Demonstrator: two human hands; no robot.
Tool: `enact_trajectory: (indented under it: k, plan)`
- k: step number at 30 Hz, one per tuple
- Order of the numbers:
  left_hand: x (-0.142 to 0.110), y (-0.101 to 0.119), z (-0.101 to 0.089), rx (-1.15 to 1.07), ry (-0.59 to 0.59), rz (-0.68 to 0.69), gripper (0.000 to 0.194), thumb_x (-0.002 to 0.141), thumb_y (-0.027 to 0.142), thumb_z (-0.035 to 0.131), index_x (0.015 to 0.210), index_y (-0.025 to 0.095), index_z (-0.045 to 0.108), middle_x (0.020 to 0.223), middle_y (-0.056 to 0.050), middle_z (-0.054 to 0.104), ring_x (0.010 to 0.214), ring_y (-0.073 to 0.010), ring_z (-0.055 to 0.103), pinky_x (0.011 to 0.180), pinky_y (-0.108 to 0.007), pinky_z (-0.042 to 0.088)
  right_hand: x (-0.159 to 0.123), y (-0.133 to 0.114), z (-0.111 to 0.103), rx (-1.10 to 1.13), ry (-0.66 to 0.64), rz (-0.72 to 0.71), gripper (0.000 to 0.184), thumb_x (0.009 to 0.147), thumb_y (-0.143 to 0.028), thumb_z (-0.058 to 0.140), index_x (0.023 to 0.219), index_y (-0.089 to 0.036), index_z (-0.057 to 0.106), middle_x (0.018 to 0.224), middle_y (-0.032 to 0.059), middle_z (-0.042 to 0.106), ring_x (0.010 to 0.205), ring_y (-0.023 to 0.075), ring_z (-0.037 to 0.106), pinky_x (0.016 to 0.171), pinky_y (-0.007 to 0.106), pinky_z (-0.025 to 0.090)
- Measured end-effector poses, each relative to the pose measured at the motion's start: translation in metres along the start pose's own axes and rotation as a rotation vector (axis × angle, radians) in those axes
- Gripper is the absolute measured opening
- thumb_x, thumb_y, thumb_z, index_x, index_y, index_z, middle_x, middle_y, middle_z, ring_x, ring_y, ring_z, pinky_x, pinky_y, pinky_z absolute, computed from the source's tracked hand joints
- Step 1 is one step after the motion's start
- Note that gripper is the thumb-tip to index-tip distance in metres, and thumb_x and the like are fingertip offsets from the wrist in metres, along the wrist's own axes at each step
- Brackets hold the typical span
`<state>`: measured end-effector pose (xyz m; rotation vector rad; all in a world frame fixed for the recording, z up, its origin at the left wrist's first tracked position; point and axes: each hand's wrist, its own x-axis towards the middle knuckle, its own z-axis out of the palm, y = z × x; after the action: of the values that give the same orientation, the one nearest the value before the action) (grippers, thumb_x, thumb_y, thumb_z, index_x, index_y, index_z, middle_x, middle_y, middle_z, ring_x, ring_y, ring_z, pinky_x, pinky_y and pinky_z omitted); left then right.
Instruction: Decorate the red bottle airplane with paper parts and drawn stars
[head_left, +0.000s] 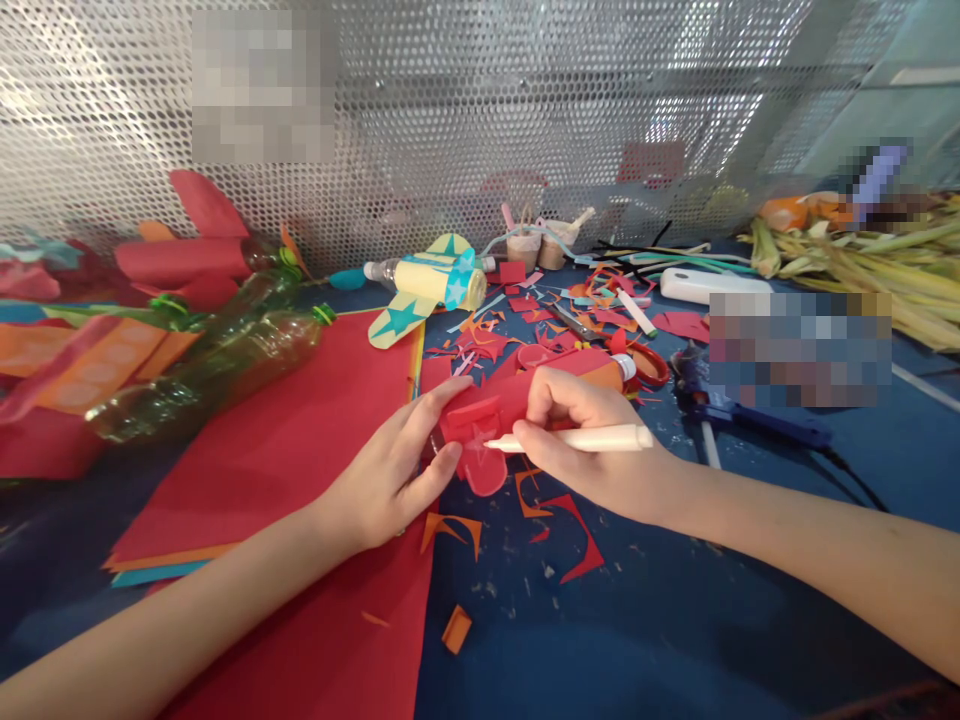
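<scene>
A bottle wrapped in red paper, with paper wings and a white cap, lies on the dark blue table in front of me. My left hand steadies its near end, fingers over the far side and thumb on the near side. My right hand grips a white marker. The marker's tip touches a pale star outline on the rounded red paper wing. Part of the bottle is hidden behind my right hand.
Red paper sheets are stacked at left beside green plastic bottles. A yellow bottle plane with blue stars lies farther back. Paper scraps and scissors lie about. A blue glue gun is at right.
</scene>
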<state>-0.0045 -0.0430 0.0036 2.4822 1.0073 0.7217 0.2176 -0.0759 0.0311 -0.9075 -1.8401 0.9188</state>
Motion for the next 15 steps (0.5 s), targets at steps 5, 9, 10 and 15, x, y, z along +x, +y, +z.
enact_trajectory:
  k: [5, 9, 10, 15]
  plan:
    - [0.0004, 0.0006, -0.0002, -0.021, -0.003, 0.002, 0.048, 0.097, 0.041, 0.033, 0.140, 0.021, 0.034, 0.147, -0.009, 0.041, 0.129, -0.0254, 0.043, 0.107, -0.041, 0.035, -0.0002, 0.0028, 0.0006, 0.023, -0.010, 0.001, 0.025, 0.087, -0.021, 0.056, 0.072, -0.022, 0.036, 0.056, -0.0098, 0.041, 0.045, 0.0051, 0.038, 0.042, 0.018, 0.029]
    - [0.0003, 0.0014, -0.0005, -0.007, -0.003, -0.015, 0.048, 0.096, 0.042, 0.032, 0.139, 0.020, 0.035, 0.146, -0.010, 0.042, 0.128, -0.0263, 0.045, 0.106, -0.040, 0.038, 0.0002, 0.0023, 0.0000, -0.003, -0.006, -0.018, 0.025, 0.086, -0.020, 0.056, 0.071, -0.021, 0.036, 0.057, -0.0097, 0.041, 0.046, 0.0052, 0.038, 0.043, 0.017, 0.031]
    - [0.0003, 0.0014, -0.0005, -0.005, -0.003, -0.016, 0.048, 0.096, 0.042, 0.032, 0.139, 0.020, 0.035, 0.146, -0.010, 0.043, 0.128, -0.0261, 0.045, 0.105, -0.040, 0.038, 0.0003, 0.0018, -0.0002, -0.007, -0.004, -0.019, 0.024, 0.086, -0.019, 0.056, 0.071, -0.021, 0.037, 0.056, -0.0097, 0.041, 0.046, 0.0049, 0.038, 0.042, 0.017, 0.030]
    - [0.0001, -0.0001, -0.0007, 0.008, 0.003, 0.003, 0.048, 0.096, 0.042, 0.033, 0.141, 0.022, 0.033, 0.145, -0.009, 0.044, 0.126, -0.0255, 0.047, 0.105, -0.040, 0.039, 0.0006, 0.0015, 0.0003, 0.042, -0.003, -0.007, 0.023, 0.086, -0.020, 0.055, 0.072, -0.022, 0.036, 0.057, -0.0099, 0.041, 0.044, 0.0045, 0.037, 0.041, 0.016, 0.031]
